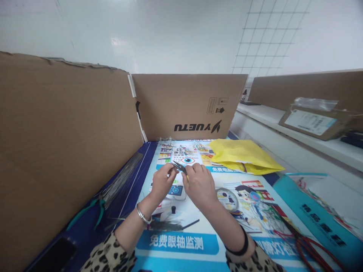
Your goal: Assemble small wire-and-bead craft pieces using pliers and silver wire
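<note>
One small dark pliers (179, 166) sits clamped between my left hand (161, 183) and right hand (200, 185), over the poster (176, 241) reading "免费眼轴监测". Beyond: one yellow bag (244, 155), one cardboard wall (187, 102) printed "YUETU" upside down.

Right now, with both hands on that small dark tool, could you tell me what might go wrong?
The small dark tool is pinched between the left hand and right hand, with its pointed end close to both, so a slip could prick one. The bundle of thin wires lies loose beside the left forearm. An elbow might scatter it, perhaps along with the teal-handled pliers next to it.
</note>
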A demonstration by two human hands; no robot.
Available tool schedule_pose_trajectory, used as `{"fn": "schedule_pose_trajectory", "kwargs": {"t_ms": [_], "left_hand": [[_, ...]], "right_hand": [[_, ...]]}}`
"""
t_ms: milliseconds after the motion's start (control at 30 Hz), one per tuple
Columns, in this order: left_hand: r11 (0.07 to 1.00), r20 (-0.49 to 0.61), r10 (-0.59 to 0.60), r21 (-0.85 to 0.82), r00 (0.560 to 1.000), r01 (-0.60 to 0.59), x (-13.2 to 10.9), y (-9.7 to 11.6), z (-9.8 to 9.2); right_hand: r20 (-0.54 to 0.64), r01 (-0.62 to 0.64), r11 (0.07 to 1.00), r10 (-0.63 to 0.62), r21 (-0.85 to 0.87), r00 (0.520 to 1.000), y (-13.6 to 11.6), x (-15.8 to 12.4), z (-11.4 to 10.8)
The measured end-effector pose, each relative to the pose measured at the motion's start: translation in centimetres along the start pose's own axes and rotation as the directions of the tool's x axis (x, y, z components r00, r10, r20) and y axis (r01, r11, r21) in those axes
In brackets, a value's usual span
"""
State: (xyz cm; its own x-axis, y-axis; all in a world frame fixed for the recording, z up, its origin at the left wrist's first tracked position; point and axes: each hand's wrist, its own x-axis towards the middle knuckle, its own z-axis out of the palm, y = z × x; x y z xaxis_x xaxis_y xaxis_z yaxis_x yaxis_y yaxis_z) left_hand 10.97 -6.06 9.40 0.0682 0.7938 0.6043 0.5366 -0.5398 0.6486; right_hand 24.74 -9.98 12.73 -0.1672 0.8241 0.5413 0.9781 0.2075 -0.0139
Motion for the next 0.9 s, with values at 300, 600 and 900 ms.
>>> {"fn": "schedule_pose_trajectory", "kwargs": {"t_ms": [300,600,900], "left_hand": [[0.983,-0.03,0.133,0.128,0.991,-0.129,-0.1,-1.2,0.4],[0.954,-0.005,0.169,0.251,0.986,-0.162,-0.1,-1.9,0.7],[0.994,0.1,-0.074,0.094,0.992,0.064,1.2,-1.7,-1.1]], "right_hand": [[0.042,-0.011,1.0,0.01,0.022,0.999,0.0,-0.2,0.3],[0.128,-0.041,0.998,0.036,0.038,0.991,-0.2,-0.2,0.5],[0.215,0.035,0.996,-0.052,0.083,0.975,2.4,1.0,0.6]]}}
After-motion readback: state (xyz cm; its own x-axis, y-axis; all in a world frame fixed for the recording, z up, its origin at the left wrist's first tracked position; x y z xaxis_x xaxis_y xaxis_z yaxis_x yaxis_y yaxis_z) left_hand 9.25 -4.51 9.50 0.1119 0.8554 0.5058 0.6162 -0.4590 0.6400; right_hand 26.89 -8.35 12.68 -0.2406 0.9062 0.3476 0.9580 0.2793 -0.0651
